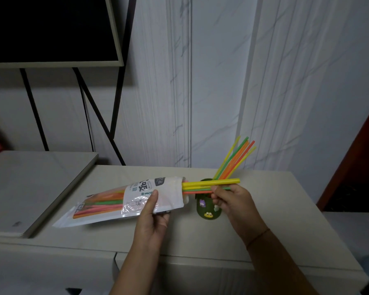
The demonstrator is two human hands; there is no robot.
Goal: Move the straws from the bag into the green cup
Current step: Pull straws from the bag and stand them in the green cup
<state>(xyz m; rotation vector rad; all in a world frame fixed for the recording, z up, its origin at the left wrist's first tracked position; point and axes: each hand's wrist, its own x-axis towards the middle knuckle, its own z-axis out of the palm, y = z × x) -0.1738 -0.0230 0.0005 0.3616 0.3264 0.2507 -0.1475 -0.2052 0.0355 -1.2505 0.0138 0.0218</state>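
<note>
A clear and white plastic bag [115, 206] of coloured straws lies nearly level above the counter, its open mouth to the right. My left hand [152, 211] grips the bag near that mouth. Several straws stick out of the bag [202, 184], yellow, red and green. My right hand [230, 200] pinches these protruding straws just over the green cup [207, 211], which stands on the counter with small stickers on its side. Several straws [234, 159] stand in the cup, leaning up and to the right.
The white counter [275, 209] ends at a front edge below my arms. A flat white slab [30, 188] lies at the left. A dark screen on a black stand [51, 28] stands behind it. The marble-patterned wall rises at the back.
</note>
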